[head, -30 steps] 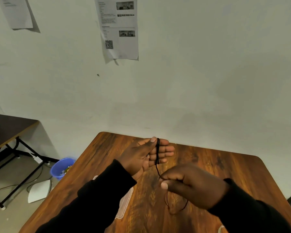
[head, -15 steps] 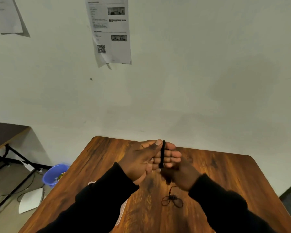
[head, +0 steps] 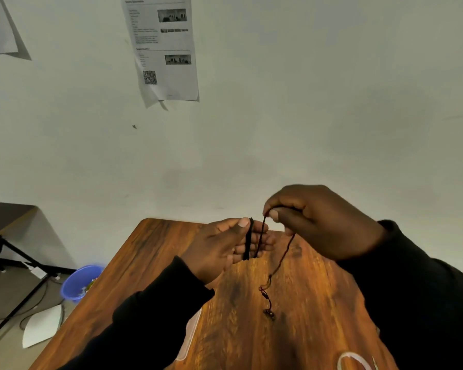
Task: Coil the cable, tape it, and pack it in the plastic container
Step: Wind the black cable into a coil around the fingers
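A thin black cable (head: 248,239) is wound in several turns around the fingers of my left hand (head: 225,247), which is held flat with the thumb on top above the wooden table (head: 305,329). My right hand (head: 313,220) pinches the cable's free strand just right of the left fingertips, raised higher than them. The loose end hangs down from that pinch and its tip dangles near the tabletop. A clear plastic container (head: 190,335) lies on the table, mostly hidden under my left sleeve. Part of a clear tape roll (head: 354,360) shows at the bottom edge.
The table stands against a pale wall with paper sheets (head: 163,49) stuck to it. Left of the table on the floor are a blue bucket (head: 78,283), a white sheet and cables. A dark desk (head: 3,217) stands at the far left.
My right hand rose from below the left fingers to above and right of them, pulling the strand up. The loose end lifted off the table and now hangs.
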